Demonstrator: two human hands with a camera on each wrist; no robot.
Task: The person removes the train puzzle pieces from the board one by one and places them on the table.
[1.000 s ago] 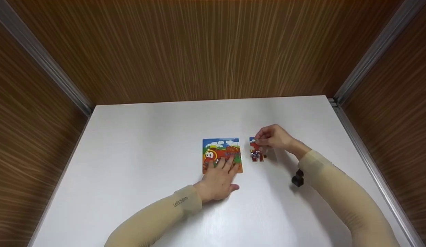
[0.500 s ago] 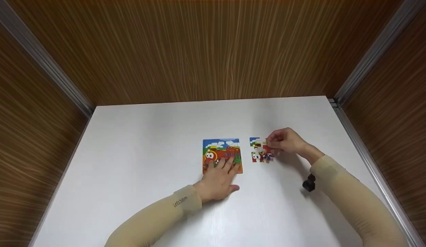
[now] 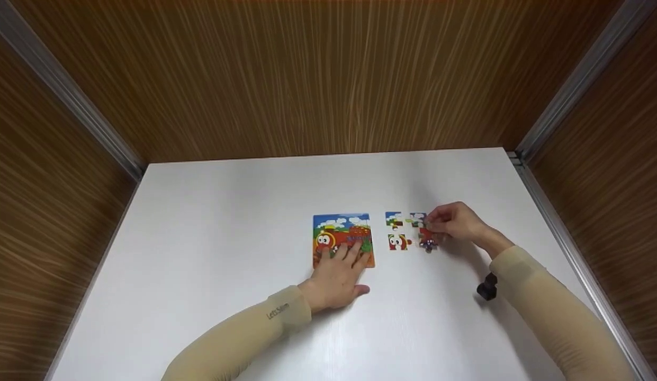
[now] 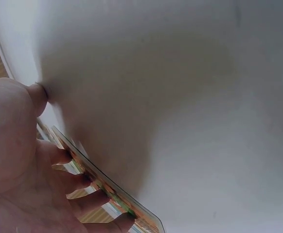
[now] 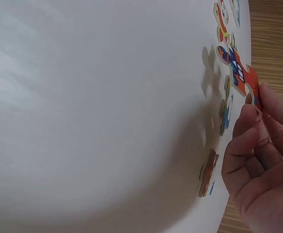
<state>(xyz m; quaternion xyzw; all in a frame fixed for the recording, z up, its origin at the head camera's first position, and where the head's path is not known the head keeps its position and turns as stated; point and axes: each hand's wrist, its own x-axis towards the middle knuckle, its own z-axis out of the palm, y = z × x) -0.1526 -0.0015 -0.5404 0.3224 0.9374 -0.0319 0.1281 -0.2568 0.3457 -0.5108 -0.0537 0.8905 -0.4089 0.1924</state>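
Note:
A square puzzle board point(image 3: 341, 221) with a red train picture lies mid-table. My left hand point(image 3: 336, 280) rests on its lower part, fingers spread and thumb out on the table; in the left wrist view the fingertips touch the board's edge area. Between thumb and fingertips, my right hand point(image 3: 455, 222) pinches a red puzzle piece point(image 5: 239, 73) with a blue pattern. That piece is tilted, and its shadow falls on the white surface apart from it. Close by lie a sky-and-cloud piece point(image 3: 394, 218), a piece with white eyes point(image 3: 397, 242) and another cloud piece point(image 3: 416, 218).
Under the right hand, the right wrist view shows a further puzzle piece point(image 5: 208, 174) lying flat. A small black device point(image 3: 487, 287) hangs by the right sleeve. Wood-grain walls point(image 3: 328, 79) with metal corner rails enclose the white table point(image 3: 227, 222).
My right hand has moved right and slightly nearer with the red puzzle piece, uncovering the pieces on the left. The left hand stays in place on the board.

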